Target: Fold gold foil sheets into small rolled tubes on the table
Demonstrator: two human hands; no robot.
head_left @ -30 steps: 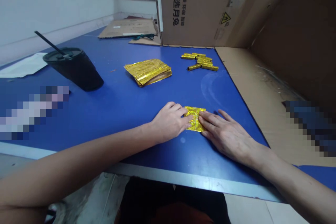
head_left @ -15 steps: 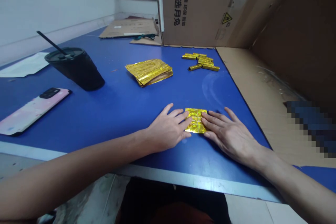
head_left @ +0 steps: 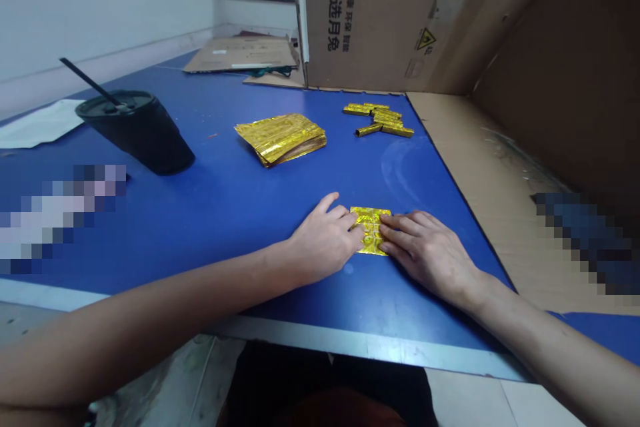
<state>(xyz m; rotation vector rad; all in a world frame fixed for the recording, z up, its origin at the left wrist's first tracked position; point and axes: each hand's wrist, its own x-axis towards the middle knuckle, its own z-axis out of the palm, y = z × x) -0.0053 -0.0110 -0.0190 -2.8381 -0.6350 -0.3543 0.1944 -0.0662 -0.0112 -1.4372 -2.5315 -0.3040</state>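
A small sheet of shiny gold foil paper (head_left: 371, 230) lies folded flat on the blue tabletop, faint crease lines across it. My left hand (head_left: 327, 240) is at its left edge, fingers bent and tips on the paper, one finger raised away. At the right edge, the fingers of my right hand (head_left: 427, 247) are held together with their tips on the paper. Both thumbs are largely hidden. Beyond my hands sits a stack of gold foil paper (head_left: 283, 137). Several narrow gold folded pieces (head_left: 385, 118) lie in a small pile farther right.
A dark cup (head_left: 143, 133) with a straw stands at the left, by a white sheet (head_left: 40, 123). A blurred-out object (head_left: 60, 217) lies nearer. Cardboard panels (head_left: 380, 27) rise at the back and right. Flat cardboard (head_left: 240, 53) lies at the far left.
The fingers of both hands have drawn in and bent more at the foil paper's side edges. The paper remains between them; the view has shifted slightly.
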